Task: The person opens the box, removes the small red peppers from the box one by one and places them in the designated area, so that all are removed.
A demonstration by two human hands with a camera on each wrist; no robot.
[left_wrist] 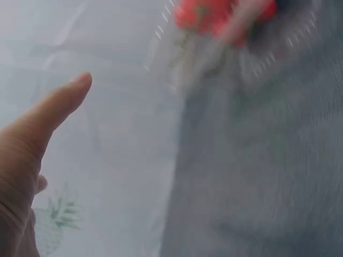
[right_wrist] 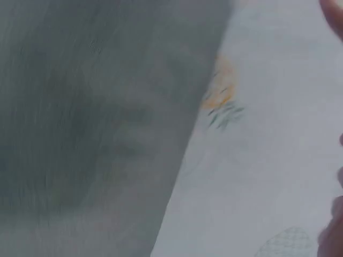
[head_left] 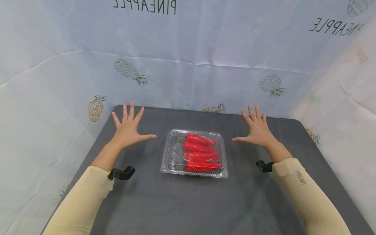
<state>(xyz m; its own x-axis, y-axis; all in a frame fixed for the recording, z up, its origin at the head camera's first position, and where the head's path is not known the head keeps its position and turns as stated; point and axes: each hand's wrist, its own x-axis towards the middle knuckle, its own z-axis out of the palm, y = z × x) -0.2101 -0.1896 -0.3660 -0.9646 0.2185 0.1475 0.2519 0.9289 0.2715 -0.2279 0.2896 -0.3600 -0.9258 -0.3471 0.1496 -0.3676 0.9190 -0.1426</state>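
A clear plastic clamshell box (head_left: 173,168) sits near the middle of the grey table, its lid down. Inside it lie several red chili peppers (head_left: 200,148) with green stems, side by side. To the left of the box my left hand (head_left: 126,130) is held with fingers spread and thumb pointing toward it, touching nothing. My right hand (head_left: 257,132) mirrors it on the other side, fingers spread and apart from the box. The left wrist view catches the box's corner and the peppers (left_wrist: 201,16), blurred, beyond the left thumb (left_wrist: 59,107). Only fingertips show at the right wrist view's edge.
The grey table (head_left: 188,205) has rounded far corners. A white curtain (head_left: 188,85) printed with pineapples and mirrored lettering hangs behind it and along both sides. Black wrist bands with cameras (head_left: 124,173) sit at the cuffs of the beige sleeves (head_left: 82,199).
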